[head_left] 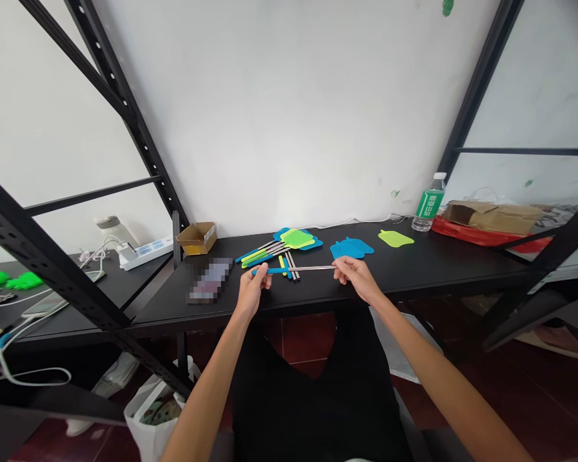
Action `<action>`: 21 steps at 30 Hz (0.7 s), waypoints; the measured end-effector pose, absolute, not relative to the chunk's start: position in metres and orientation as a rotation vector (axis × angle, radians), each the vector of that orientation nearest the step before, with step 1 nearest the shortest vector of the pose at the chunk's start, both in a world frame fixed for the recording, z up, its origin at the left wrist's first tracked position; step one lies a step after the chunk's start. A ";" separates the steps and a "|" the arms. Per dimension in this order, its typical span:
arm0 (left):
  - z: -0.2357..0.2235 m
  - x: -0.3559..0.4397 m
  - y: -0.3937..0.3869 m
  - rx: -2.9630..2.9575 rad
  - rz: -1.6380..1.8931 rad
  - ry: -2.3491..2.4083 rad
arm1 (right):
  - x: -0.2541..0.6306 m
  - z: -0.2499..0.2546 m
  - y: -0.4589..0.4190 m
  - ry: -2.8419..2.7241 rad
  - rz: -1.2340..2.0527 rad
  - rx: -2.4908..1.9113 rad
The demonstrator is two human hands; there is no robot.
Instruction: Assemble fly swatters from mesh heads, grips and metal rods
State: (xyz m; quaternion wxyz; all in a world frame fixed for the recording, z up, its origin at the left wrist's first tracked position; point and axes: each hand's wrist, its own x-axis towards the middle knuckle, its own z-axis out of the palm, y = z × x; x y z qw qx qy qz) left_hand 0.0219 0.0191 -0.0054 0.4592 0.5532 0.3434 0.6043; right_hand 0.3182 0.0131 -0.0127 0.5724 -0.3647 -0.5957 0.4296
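Stretched level between my hands is a fly swatter handle (312,268) with a blue grip and a thin metal rod. My left hand (254,285) is closed around the blue grip. At the other end, my right hand (354,274) pinches the rod's tip, and no swatter head shows there. Just behind lie several loose handles (290,260) with yellow-green and blue grips. Beyond them is a pile of fly swatters (296,239) with green and blue heads. Loose blue swatter heads (349,248) lie right of the pile, and one yellow-green swatter head (395,239) lies farther right.
A small open cardboard box (197,239) and a blurred-out flat item (210,280) are on the black table (168,308) at left. A water bottle (429,202) stands at the right by the shelf post. A power strip (147,252) with cables sits beyond the left frame.
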 end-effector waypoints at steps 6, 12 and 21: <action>-0.005 0.023 0.019 1.328 1.511 0.856 | 0.320 -0.015 0.015 -1.322 1.003 -0.810; -0.002 0.023 0.016 1.356 1.506 0.852 | 0.320 -0.018 0.017 -1.301 0.964 -0.855; -0.003 0.023 0.017 1.389 1.494 0.877 | 0.319 -0.016 0.016 -1.340 0.928 -0.923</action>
